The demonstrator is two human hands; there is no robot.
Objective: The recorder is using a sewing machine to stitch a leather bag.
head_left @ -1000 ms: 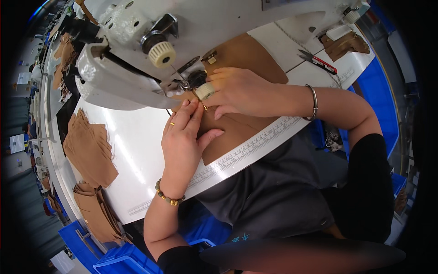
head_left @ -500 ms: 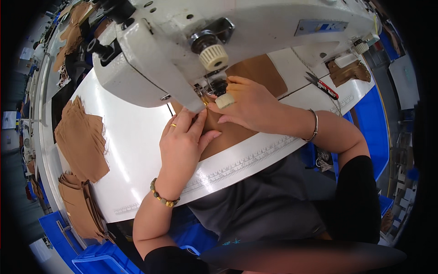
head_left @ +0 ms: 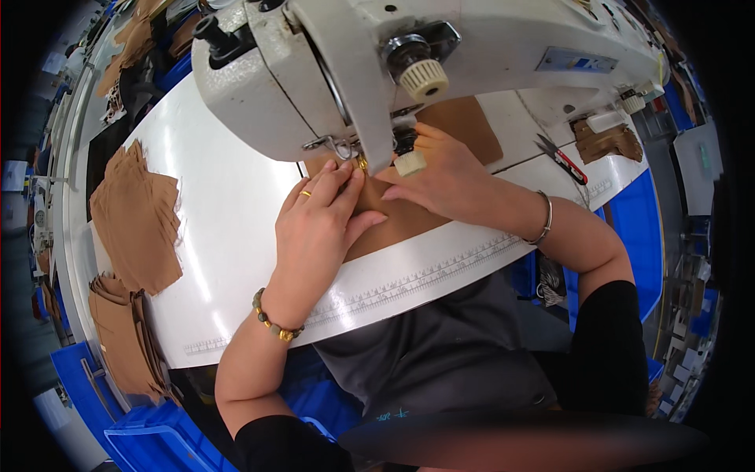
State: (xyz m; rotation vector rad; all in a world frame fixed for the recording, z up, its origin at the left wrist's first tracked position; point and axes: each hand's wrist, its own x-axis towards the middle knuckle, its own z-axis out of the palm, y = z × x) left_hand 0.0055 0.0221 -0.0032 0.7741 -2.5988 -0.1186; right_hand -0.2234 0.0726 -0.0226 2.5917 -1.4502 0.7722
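So from where I stood, the person was hunched right over a big white sewing machine point(head_left: 330, 79) on a white desk point(head_left: 228, 220). Both hands were down on a tan leather piece point(head_left: 393, 224) that lay flat on the desk, running under the machine's head and out the far side.

The left hand point(head_left: 318, 228) was pressed flat on the piece, fingers point(head_left: 334, 182) stretched toward the needle area, so not really a grip at all, more an open palm pinning the leather down. It wore a gold ring, plus a beaded bracelet point(head_left: 271, 321) at the wrist.

The right hand point(head_left: 448, 177) sat just beside it, fingertips curled lightly on the leather close to the presser foot, thumb wrapped in pale tape. Loose grip, nothing actually picked up as far as I could tell. Silver bangle point(head_left: 543, 224) on that wrist.

Off to the person's left was a stack of tan cut pieces point(head_left: 134, 216), and another pile point(head_left: 118, 338) at the desk's edge. A pair of red-handled snips point(head_left: 562, 160) lay well off to the right.
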